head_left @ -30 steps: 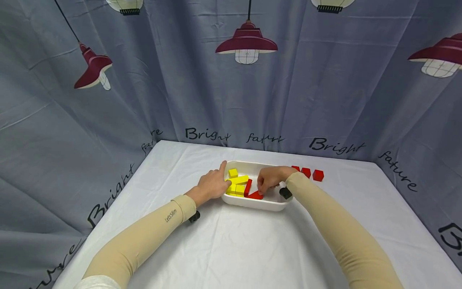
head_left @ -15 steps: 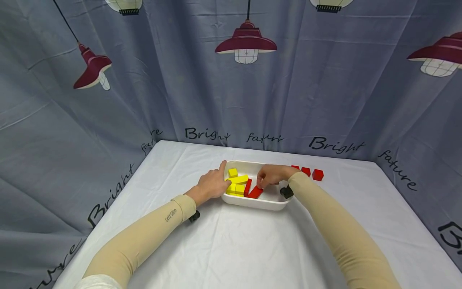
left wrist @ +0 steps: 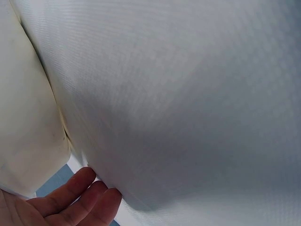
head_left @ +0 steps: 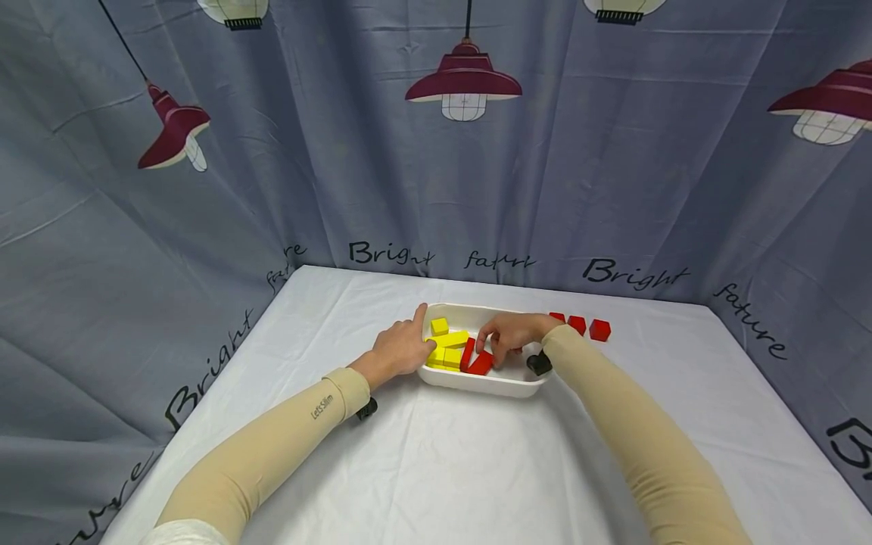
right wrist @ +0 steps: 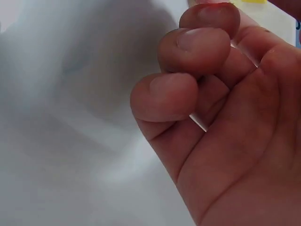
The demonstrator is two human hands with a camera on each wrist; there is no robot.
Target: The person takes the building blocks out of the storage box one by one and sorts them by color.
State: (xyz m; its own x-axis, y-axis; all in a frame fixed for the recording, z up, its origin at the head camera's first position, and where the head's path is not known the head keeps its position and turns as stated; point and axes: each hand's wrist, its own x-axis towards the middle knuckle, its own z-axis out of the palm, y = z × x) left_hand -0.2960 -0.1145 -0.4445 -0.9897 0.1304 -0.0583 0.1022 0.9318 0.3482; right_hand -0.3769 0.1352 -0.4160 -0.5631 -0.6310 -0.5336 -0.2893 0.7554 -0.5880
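Note:
My left hand [head_left: 402, 347] grips the left end of a white tray [head_left: 477, 384], thumb over the rim and index finger stretched along it. In the left wrist view its curled fingers [left wrist: 101, 202] show beside the tray's pale outer wall [left wrist: 28, 108]. Inside the tray, my right hand [head_left: 514, 333] reaches down with bent fingers on either side of a red block [head_left: 481, 364]. A second red block [head_left: 467, 353] leans just left of it. Several yellow blocks [head_left: 451, 340] fill the tray's left end. The right wrist view shows curled fingers [right wrist: 164, 96]; the thumb's contact is hidden.
Several red cubes [head_left: 600, 331] stand on the white-covered table [head_left: 436, 469] behind and right of the tray, one partly behind the right wrist. A grey printed curtain [head_left: 381, 174] hangs around the table's far and side edges.
The red block under my right hand has turned from lying crosswise to slanting beside the other red block. My right fingers have spread apart around it. My left hand stays put.

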